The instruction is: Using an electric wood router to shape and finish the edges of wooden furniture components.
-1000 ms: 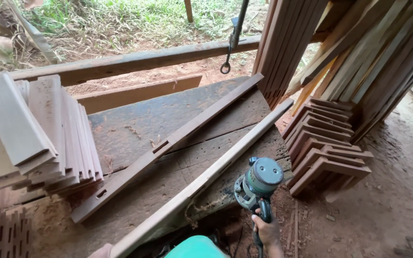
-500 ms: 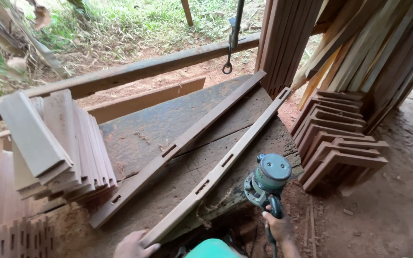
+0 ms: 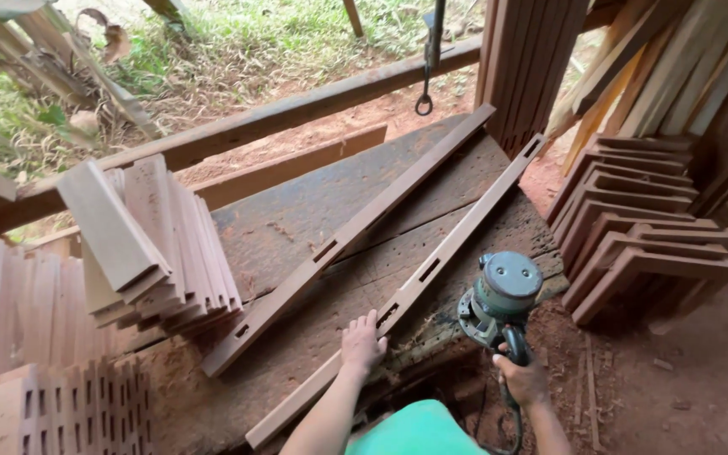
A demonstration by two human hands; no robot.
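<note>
From over the shoulder, the left hand (image 3: 362,344) lies flat, fingers spread, on the nearer slotted rail (image 3: 414,288), which runs diagonally away up-right across the workbench (image 3: 313,211), while the right hand (image 3: 522,379) grips the green router (image 3: 499,299) just beside the rail's right edge.

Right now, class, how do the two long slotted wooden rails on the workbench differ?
The near rail has the person's left hand resting on it; the far rail lies untouched. The near rail sits by the router held in the right hand; the far rail lies nearer the stacked boards. Both are brown, slotted and roughly parallel.
</note>
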